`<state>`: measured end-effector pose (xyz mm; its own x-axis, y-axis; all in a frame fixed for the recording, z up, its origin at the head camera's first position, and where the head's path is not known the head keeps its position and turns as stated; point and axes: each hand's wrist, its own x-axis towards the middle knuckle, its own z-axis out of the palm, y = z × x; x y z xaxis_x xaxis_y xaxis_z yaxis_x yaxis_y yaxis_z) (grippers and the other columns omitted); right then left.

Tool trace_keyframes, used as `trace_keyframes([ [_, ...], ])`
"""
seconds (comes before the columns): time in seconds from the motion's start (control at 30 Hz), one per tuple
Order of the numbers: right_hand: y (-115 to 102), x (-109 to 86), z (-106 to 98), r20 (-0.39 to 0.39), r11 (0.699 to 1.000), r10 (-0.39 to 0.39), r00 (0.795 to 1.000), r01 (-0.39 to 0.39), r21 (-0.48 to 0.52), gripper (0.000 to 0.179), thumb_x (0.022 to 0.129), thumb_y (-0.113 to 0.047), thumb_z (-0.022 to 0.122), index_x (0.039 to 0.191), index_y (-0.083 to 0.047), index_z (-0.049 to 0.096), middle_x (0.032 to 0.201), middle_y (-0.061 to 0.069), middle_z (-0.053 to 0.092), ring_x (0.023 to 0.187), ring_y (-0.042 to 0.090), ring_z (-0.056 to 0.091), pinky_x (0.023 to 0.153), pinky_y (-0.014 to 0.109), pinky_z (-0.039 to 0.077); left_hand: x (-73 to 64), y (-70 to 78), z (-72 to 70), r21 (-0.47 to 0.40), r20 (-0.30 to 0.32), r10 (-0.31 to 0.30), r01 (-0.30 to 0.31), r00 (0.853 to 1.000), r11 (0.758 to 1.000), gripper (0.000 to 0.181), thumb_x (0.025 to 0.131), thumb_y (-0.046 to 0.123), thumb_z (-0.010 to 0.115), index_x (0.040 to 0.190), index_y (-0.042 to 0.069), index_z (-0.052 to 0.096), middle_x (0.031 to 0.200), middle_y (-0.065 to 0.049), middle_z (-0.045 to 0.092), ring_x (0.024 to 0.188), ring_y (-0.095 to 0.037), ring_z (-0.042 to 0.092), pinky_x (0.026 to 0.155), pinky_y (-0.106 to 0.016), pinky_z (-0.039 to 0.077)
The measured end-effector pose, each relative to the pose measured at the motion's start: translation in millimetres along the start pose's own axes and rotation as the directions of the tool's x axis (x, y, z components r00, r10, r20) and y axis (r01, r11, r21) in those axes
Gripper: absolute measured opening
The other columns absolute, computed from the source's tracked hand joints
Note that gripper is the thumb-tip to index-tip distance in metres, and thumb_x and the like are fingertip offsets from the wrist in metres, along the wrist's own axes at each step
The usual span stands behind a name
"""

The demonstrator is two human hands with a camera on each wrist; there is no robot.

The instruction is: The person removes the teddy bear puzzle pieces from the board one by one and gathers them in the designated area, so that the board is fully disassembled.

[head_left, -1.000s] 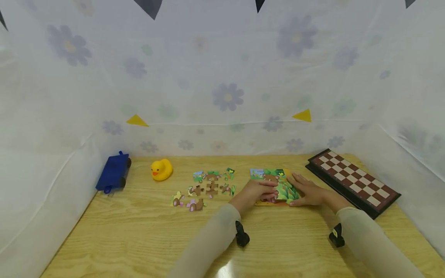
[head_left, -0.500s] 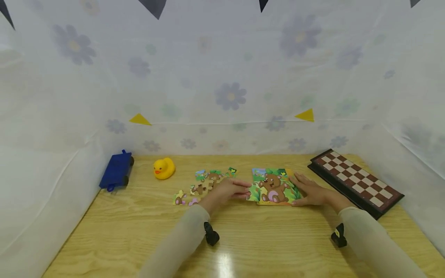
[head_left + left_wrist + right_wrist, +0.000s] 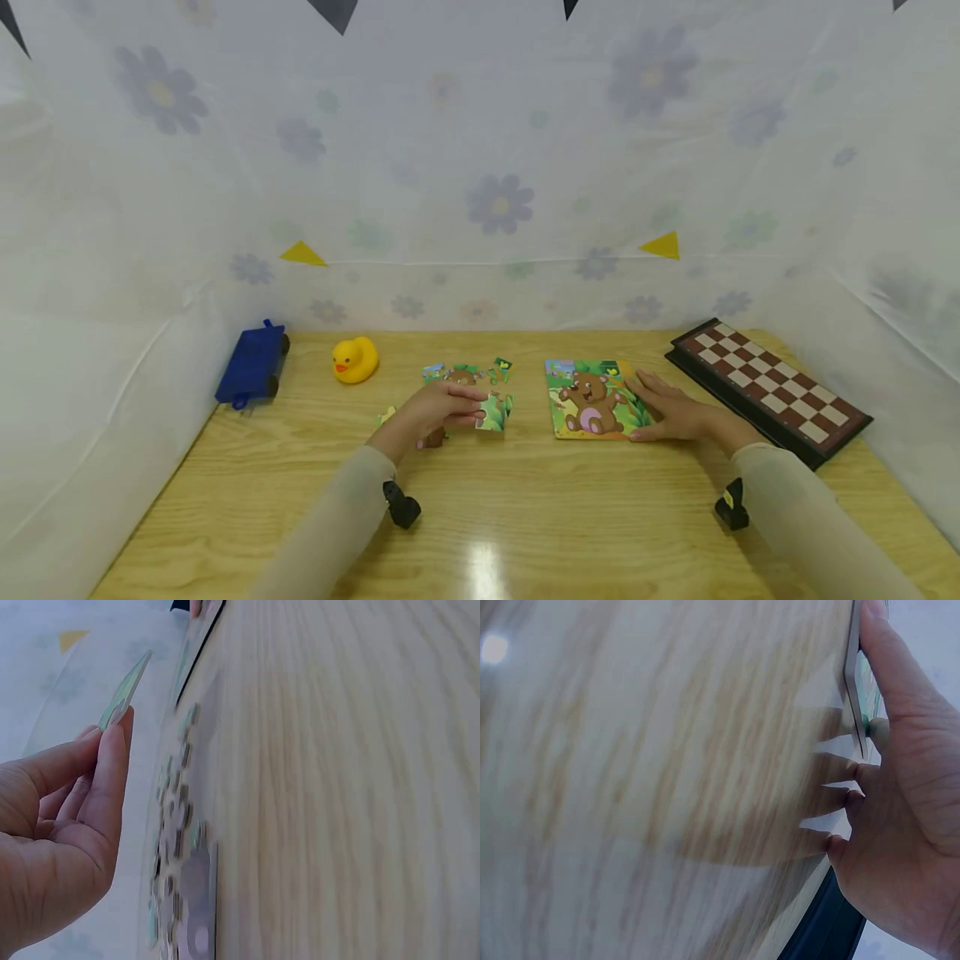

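Observation:
A green jigsaw puzzle piece (image 3: pixel 491 412) is pinched between the thumb and fingers of my left hand (image 3: pixel 427 412). The left wrist view shows the same piece (image 3: pixel 126 688) raised off the table, tilted up from the fingertips. Behind and below that hand lie several loose puzzle pieces (image 3: pixel 462 377), partly hidden by it. To the right rests a puzzle board (image 3: pixel 592 404) bearing a brown bear picture. My right hand (image 3: pixel 671 408) lies at the board's right side, fingers spread, thumb at its lower right corner. Its thumb (image 3: pixel 892 660) sits along the board edge in the right wrist view.
A yellow rubber duck (image 3: pixel 355 361) and a blue wheeled toy cart (image 3: pixel 252 364) stand at the back left. On the right, a checkered game board (image 3: pixel 765 379) lies at an angle beyond the right hand. Patterned white curtains surround the wooden table (image 3: pixel 570 508).
My left hand has moved left from the puzzle board, carrying the green piece over to the loose pieces. The bear picture is now uncovered. My right hand stays at the board's right side.

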<state>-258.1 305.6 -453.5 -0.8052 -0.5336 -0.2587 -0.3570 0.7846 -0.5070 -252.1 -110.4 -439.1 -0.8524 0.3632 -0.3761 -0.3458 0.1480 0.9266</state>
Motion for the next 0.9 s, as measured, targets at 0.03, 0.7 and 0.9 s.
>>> trace_keyframes([
  [0.03, -0.2, 0.0, -0.7, -0.002, 1.000, -0.004, 1.000, 0.004, 0.000, 0.100, 0.084, -0.046, 0.068, 0.150, 0.002, 0.011, 0.152, 0.032, -0.005, 0.137, 0.051, -0.006, 0.103, 0.073, -0.001, -1.7, -0.8, -3.0, 0.011, -0.011, -0.006, 0.006, 1.000, 1.000, 0.029, 0.092, 0.001, 0.060, 0.120, -0.004, 0.062, 0.108, -0.015, 0.067, 0.086, -0.016, 0.069, 0.079, -0.026, 0.056],
  [0.7, 1.7, -0.4, 1.9, -0.012, 1.000, -0.029, 1.000, 0.029, 0.012, 0.097, 0.085, -0.044, 0.068, 0.150, 0.002, 0.012, 0.152, 0.031, -0.005, 0.137, 0.051, -0.006, 0.103, 0.072, -0.001, -6.4, -9.6, -10.1, 0.287, -0.071, 0.011, 0.010, 0.997, 0.958, 0.016, 0.086, 0.000, 0.066, 0.101, -0.001, 0.073, 0.088, -0.011, 0.072, 0.070, -0.015, 0.069, 0.065, -0.026, 0.058],
  [0.9, -1.1, -0.3, 1.0, -0.025, 0.999, -0.047, 0.999, 0.048, 0.018, 0.098, 0.084, -0.041, 0.069, 0.149, 0.004, 0.012, 0.151, 0.034, -0.004, 0.135, 0.053, -0.006, 0.100, 0.074, 0.000, -5.8, -8.4, -12.0, 0.369, -0.111, 0.046, -0.002, 0.993, 0.929, 0.012, 0.085, 0.006, 0.070, 0.095, 0.002, 0.075, 0.094, -0.005, 0.071, 0.070, -0.012, 0.067, 0.065, -0.025, 0.057],
])
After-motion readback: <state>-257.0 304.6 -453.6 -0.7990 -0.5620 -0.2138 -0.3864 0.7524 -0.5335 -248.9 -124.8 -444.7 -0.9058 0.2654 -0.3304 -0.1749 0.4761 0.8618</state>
